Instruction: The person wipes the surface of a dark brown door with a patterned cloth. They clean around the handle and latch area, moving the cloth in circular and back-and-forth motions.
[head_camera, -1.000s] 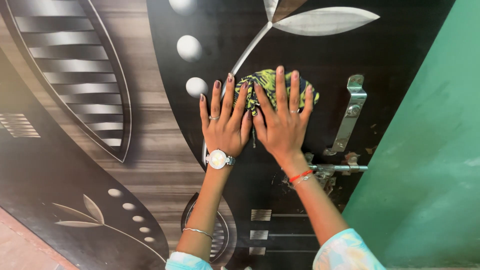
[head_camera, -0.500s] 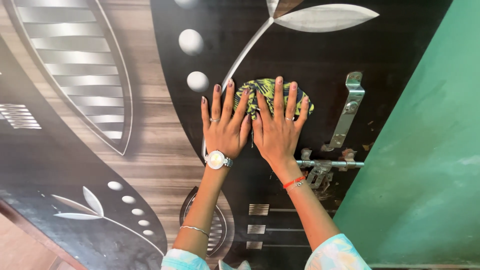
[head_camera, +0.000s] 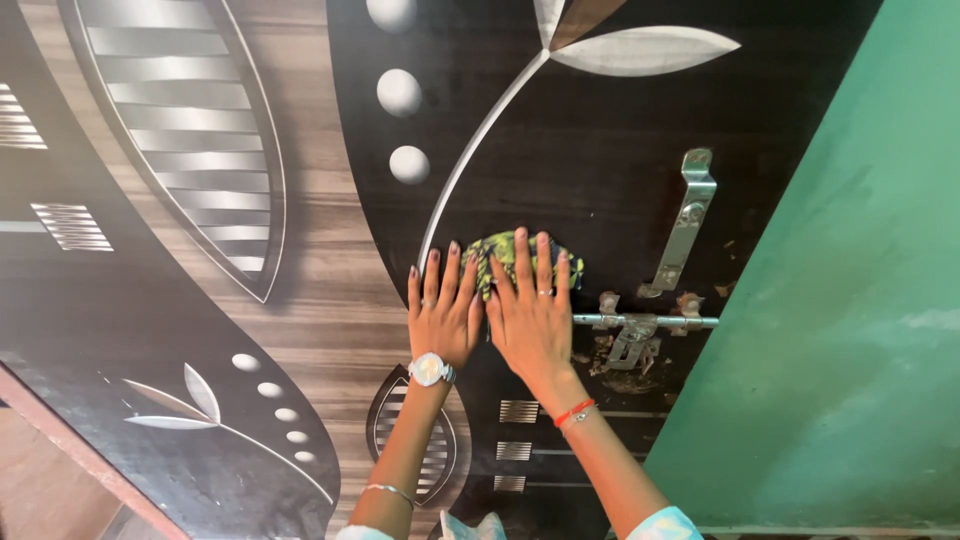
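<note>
Cloth (head_camera: 505, 252), a bunched rag patterned green, yellow and dark blue, lies pressed flat against the dark panel of a decorated door (head_camera: 600, 160), just under the silver stem of an inlaid leaf motif (head_camera: 470, 150) and left of the metal fittings. Going from the left: a large ribbed silver leaf inlay (head_camera: 180, 130) sits on the brown woodgrain band, then three pale round studs (head_camera: 400, 93) in a row, then the hands. The left hand (head_camera: 440, 315), wearing a wristwatch (head_camera: 431, 369) and a ring, lies palm down with fingers spread; only its fingertips reach the rag's left edge, so its grip is open and holds nothing. The right hand (head_camera: 530, 320), with a red thread bracelet (head_camera: 573, 411), is likewise flat and open, its fingers laid over the rag's middle and pinning it to the door rather than clutching it. To wipe well, I judge both palms should keep even pressure so the rag does not slip out from under the fingers, and strokes should stay off the sliding bolt (head_camera: 645, 321) just right of the right hand. Further right stand an upright metal pull handle (head_camera: 688, 220) and a green wall (head_camera: 850, 300).
</note>
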